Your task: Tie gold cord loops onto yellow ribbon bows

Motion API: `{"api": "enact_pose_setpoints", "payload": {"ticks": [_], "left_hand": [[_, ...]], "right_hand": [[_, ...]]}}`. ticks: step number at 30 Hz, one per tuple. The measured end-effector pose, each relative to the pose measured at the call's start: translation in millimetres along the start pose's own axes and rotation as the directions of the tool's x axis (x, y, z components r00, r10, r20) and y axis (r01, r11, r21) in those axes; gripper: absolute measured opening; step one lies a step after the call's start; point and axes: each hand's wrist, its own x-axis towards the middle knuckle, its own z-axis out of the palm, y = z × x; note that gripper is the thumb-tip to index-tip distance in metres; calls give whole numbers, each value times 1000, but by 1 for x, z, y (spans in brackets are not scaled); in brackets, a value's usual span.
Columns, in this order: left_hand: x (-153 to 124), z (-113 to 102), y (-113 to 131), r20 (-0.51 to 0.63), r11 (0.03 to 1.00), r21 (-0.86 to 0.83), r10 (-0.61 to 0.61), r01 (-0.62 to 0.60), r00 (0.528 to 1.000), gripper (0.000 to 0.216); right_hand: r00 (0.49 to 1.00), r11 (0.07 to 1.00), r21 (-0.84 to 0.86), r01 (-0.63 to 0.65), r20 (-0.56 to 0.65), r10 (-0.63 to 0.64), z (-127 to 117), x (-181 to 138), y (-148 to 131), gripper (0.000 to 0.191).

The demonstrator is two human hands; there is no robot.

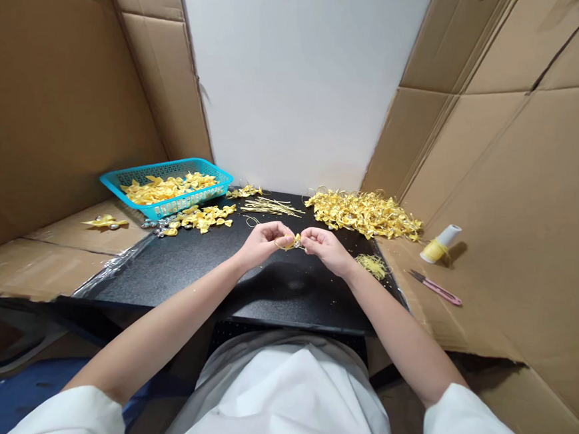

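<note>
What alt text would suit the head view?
Left hand and right hand pinch a yellow bow above a black table. Beyond are a blue basket of bows, cords and a yellow pile; spool and pink snips lie right.

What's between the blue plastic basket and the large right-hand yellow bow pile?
Head view: a small cluster of yellow bows, then thin yellow strands.

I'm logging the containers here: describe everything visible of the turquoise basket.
The turquoise basket is a shallow, open, oblong tray, apparently plastic, with a rim and perforated walls. It stands open side up toward the back left of the black tabletop, yellow bows piled inside and showing through its holes. Its underside is hidden.
</note>
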Motion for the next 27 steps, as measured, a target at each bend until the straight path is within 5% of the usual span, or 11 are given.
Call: {"api": "enact_pose_setpoints", "payload": {"ticks": [27], "left_hand": [[0, -1, 0, -84, 992, 105, -59, 68, 995, 31]], "right_hand": [[998, 996, -84, 23, -57, -28, 2, 2, 4, 43]]}}
